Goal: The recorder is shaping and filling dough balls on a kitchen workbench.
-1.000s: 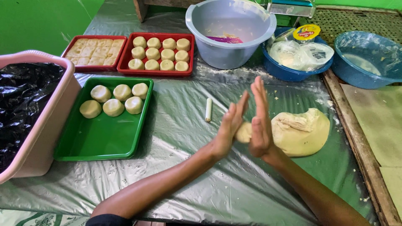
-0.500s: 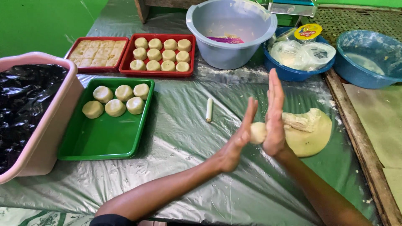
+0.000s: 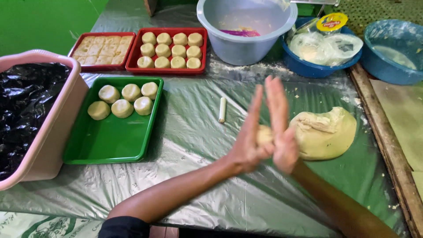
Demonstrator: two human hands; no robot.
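- Since half a second ago both palms have slid across each other, fingers now crossing, dough ball lower between the palms.
- Left hand and right hand press flat around it, fingers straight, not curled, probably to roll it round.
- Big dough lump sits just right of the fingertips; green tray with finished balls is well left, small white stick between.

**Around the green tray**

The green tray holds six dough rounds. Left of it stands a pink tub lined with black plastic. Behind it lie two red trays, and a grey basin farther right. A white stick lies just right.
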